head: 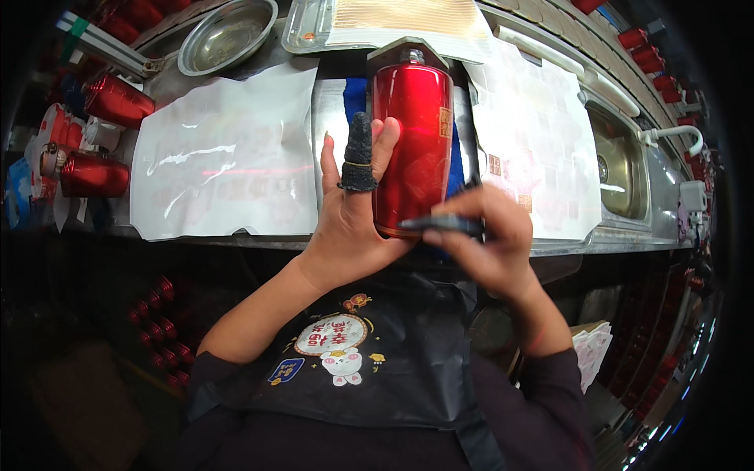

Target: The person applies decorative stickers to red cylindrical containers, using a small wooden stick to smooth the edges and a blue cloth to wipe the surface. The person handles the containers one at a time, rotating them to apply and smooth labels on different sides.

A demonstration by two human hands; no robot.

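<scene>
A glossy red bottle [413, 147] lies on its back with its threaded neck pointing away from me and a small gold square decal [446, 122] on its right side. My left hand [347, 200] grips it from the left, thumb along the base. One finger wears a black sleeve [357, 156] with a thin band round it. Between the thumb and fingers of my right hand [492, 235] is a dark, pointed, blurred tool [442, 225], its tip close to the bottle's lower end. Whether that tip touches cannot be seen.
White film sheets lie left [235, 165] and right [542, 147], the right one bearing small square decals. Beyond are a metal bowl [228, 36] and a tray [303, 29] with a striped sheet. A sink [615, 165] with a white faucet [677, 136] stands right; red bottles [94, 175] stand left.
</scene>
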